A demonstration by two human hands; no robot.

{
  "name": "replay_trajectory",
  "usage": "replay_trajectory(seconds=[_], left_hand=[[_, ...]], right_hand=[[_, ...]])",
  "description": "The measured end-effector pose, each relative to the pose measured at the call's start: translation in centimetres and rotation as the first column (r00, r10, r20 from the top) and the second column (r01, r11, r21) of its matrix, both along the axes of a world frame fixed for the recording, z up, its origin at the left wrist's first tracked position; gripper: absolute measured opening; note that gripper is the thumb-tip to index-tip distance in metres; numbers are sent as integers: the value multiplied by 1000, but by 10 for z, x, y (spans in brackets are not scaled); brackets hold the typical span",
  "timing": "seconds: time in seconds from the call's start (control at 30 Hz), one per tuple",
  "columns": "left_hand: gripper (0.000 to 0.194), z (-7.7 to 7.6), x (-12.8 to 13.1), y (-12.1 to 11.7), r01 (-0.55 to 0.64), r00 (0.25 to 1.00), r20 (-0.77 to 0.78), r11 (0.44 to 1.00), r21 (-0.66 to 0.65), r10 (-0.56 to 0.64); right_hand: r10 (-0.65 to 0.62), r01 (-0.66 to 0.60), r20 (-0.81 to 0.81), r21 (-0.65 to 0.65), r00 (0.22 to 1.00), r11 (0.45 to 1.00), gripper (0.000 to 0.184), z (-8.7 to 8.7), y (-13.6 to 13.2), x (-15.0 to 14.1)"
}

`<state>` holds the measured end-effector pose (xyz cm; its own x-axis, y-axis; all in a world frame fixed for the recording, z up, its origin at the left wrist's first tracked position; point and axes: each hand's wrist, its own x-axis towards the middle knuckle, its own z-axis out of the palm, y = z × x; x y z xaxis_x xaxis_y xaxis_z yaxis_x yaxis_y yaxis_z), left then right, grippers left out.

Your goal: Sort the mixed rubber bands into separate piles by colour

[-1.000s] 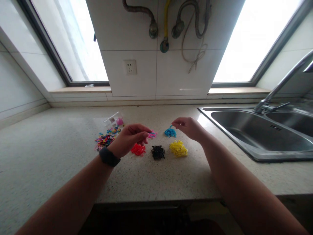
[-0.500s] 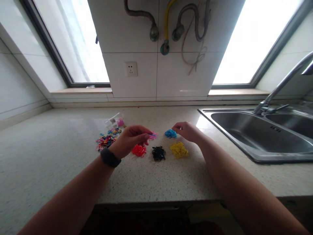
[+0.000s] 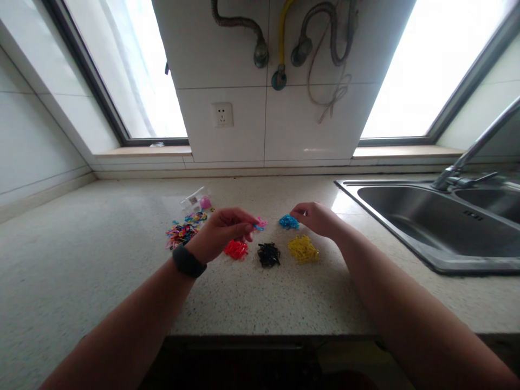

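My left hand (image 3: 231,229), with a dark band on its wrist, is closed in a pinch on a small blue rubber band (image 3: 257,227). Just beyond its fingertips lies a pink pile of bands (image 3: 262,222), partly hidden. At the right edge of a blue pile (image 3: 288,221) is my right hand (image 3: 311,215), its thumb and fingers pressed together; what they hold, if anything, cannot be made out. Nearer to me sit a red pile (image 3: 236,249), a black pile (image 3: 268,254) and a yellow pile (image 3: 303,249). Left of my left hand spreads a mixed-colour heap (image 3: 182,235).
Behind the mixed heap stands a clear plastic container (image 3: 192,201) with a pink thing (image 3: 205,202) beside it. A steel sink (image 3: 430,260) with a tap (image 3: 467,157) is set into the speckled counter (image 3: 260,303) on the right. The tiled wall carries a socket (image 3: 222,114) and pipes.
The view has swung slightly, so everything sits a little further right. Both hands stay at nearly the same places over the counter; the blue band at my left fingertips now hangs slightly lower.
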<state>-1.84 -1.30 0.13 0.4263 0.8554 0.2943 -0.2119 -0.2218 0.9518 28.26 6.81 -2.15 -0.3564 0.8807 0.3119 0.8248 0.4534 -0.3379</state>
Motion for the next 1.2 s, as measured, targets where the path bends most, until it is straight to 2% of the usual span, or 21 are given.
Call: replay_trajectory(seconds=[0.37, 0.73, 0.93, 1.07, 1.2], left_hand=[[30, 0, 4, 3, -154, 982, -118, 988, -32, 149], [32, -3, 13, 1, -159, 983, -95, 987, -39, 155], [31, 4, 20, 1, -195, 962, -194, 981, -4, 191], [32, 15, 30, 12, -106, 945, -307, 994, 42, 113], [35, 21, 47, 36, 27, 897, -441, 995, 100, 20]], right_hand=[[2, -3, -36, -30, 999, 1000, 39, 0, -1, -2], [24, -33, -135, -64, 991, 997, 43, -2, 2, 0], [-16, 1, -180, -83, 983, 997, 44, -8, 9, 4], [-54, 28, -228, -118, 972, 993, 47, -12, 15, 7], [-45, 13, -255, -125, 966, 992, 49, -13, 16, 8]])
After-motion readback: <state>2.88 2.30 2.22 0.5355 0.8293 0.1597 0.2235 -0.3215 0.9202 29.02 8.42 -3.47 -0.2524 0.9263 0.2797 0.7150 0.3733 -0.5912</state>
